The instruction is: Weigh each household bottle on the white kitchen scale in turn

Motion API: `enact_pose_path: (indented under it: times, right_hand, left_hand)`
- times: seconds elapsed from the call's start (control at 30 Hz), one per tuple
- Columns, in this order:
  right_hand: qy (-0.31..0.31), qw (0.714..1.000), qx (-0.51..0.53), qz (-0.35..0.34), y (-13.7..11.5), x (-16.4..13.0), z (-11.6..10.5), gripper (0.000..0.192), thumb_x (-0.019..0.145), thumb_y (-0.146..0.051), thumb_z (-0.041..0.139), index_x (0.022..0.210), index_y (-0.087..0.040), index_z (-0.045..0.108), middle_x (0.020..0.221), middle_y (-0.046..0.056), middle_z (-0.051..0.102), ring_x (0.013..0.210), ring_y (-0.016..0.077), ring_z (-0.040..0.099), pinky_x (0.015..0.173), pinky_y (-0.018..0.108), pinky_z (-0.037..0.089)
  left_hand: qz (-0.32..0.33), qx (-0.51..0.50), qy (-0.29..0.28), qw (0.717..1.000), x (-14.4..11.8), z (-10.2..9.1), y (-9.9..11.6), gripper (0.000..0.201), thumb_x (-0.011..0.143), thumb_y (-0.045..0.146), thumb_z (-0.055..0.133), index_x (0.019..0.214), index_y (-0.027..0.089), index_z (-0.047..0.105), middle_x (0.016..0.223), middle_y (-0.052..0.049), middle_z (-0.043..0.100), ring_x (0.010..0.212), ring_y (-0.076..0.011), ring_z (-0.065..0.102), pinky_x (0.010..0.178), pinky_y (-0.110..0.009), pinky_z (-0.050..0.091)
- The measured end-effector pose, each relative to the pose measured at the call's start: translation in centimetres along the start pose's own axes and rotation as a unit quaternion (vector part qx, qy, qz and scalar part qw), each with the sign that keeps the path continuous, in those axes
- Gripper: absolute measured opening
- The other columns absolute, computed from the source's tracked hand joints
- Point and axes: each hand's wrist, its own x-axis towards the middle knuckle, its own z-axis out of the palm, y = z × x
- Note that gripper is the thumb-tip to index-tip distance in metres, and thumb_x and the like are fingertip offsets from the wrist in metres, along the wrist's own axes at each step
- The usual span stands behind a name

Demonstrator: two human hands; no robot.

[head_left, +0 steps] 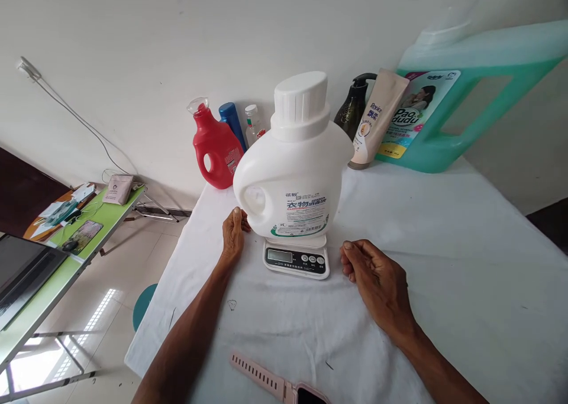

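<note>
A large white laundry liquid bottle (297,167) with a ribbed white cap stands upright on a small white kitchen scale (296,262). The scale's grey display shows no digits that I can make out. My left hand (233,232) rests on the cloth at the bottle's left, fingers curled in and empty, close to its lower side. To the right of the scale, my right hand (377,280) lies on its edge, loosely closed with the thumb against the fingers and nothing visible inside. Neither hand grips the bottle.
Against the wall stand a red bottle (216,146), a blue bottle (232,123), a small clear bottle (254,126), a dark pump bottle (352,109), a beige tube (377,120) and a big green jug (437,144). A pink watch (266,377) lies on the white tablecloth (465,262) in front.
</note>
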Motion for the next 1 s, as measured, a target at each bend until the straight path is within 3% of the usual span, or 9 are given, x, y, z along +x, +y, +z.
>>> enact_pose_path:
  times: [0.27,0.4,0.53,0.6,0.67,0.83,0.93,1.0]
  right_hand:
    - [-0.002,1.0,-0.005,0.008,-0.1,0.1,-0.1,0.053,0.092,-0.075,0.061,0.078,-0.024,0.064,0.072,0.003,0.067,0.064,0.0162,0.059,0.056,0.027,0.049]
    - [-0.003,1.0,0.007,0.0,-0.1,0.2,-0.1,0.054,0.092,-0.076,0.061,0.077,-0.024,0.064,0.07,0.003,0.065,0.062,0.0163,0.058,0.056,0.027,0.048]
    - [-0.009,1.0,0.027,-0.007,-0.3,0.2,0.0,0.054,0.092,-0.075,0.062,0.075,-0.023,0.062,0.07,0.003,0.065,0.061,0.016,0.056,0.055,0.028,0.046]
    - [-0.014,0.999,0.032,-0.012,-0.4,0.2,0.0,0.054,0.093,-0.074,0.062,0.076,-0.023,0.061,0.069,0.003,0.063,0.062,0.0161,0.056,0.056,0.028,0.047]
    - [-0.019,0.999,0.035,-0.018,-0.4,0.1,-0.1,0.053,0.095,-0.073,0.061,0.077,-0.023,0.06,0.069,0.002,0.062,0.063,0.0161,0.056,0.057,0.028,0.047]
    - [-0.026,0.999,0.034,-0.031,-0.2,0.0,-0.1,0.052,0.098,-0.071,0.056,0.076,-0.024,0.054,0.07,0.0,0.06,0.062,0.0145,0.053,0.057,0.028,0.043]
    - [-0.025,0.998,0.034,-0.047,-0.2,0.1,0.0,0.051,0.1,-0.069,0.054,0.075,-0.024,0.051,0.068,-0.002,0.057,0.061,0.014,0.049,0.057,0.028,0.04]
    - [-0.024,0.998,0.037,-0.054,-0.2,0.1,0.0,0.051,0.101,-0.067,0.053,0.074,-0.025,0.048,0.066,-0.002,0.054,0.061,0.0139,0.048,0.058,0.028,0.039]
  left_hand:
    - [0.019,0.019,-0.006,1.0,0.1,-0.1,-0.3,0.07,0.096,0.088,0.044,0.07,0.023,0.051,0.066,-0.001,0.053,0.063,-0.0167,0.053,0.062,-0.033,0.05]
    - [0.008,-0.015,-0.003,1.0,0.1,-0.3,0.3,0.07,0.096,0.088,0.042,0.076,0.023,0.058,0.073,-0.004,0.059,0.066,-0.0193,0.058,0.062,-0.036,0.054]
    - [0.096,-0.055,0.015,0.994,0.1,-0.7,4.3,0.069,0.101,0.084,0.037,0.099,0.022,0.067,0.1,-0.009,0.073,0.091,-0.0233,0.07,0.079,-0.039,0.06]
    - [0.161,-0.055,-0.008,0.985,0.2,-0.7,7.2,0.068,0.102,0.083,0.037,0.105,0.023,0.068,0.11,-0.01,0.075,0.102,-0.025,0.071,0.085,-0.04,0.061]
    - [0.184,-0.039,-0.041,0.981,0.5,-0.4,10.1,0.065,0.1,0.082,0.045,0.105,0.023,0.071,0.107,-0.01,0.076,0.1,-0.0253,0.072,0.083,-0.039,0.06]
    - [0.106,-0.034,-0.115,0.987,1.8,0.2,14.7,0.058,0.091,0.077,0.069,0.088,0.019,0.074,0.075,-0.007,0.068,0.072,-0.0223,0.067,0.066,-0.035,0.055]
    - [0.063,-0.036,-0.14,0.987,2.4,0.6,15.6,0.064,0.083,0.079,0.076,0.066,0.019,0.063,0.06,-0.004,0.054,0.059,-0.0176,0.056,0.056,-0.034,0.049]
    - [0.046,-0.056,-0.125,0.989,2.5,1.1,15.6,0.067,0.077,0.082,0.08,0.061,0.021,0.057,0.056,-0.001,0.044,0.052,-0.0136,0.044,0.052,-0.034,0.045]
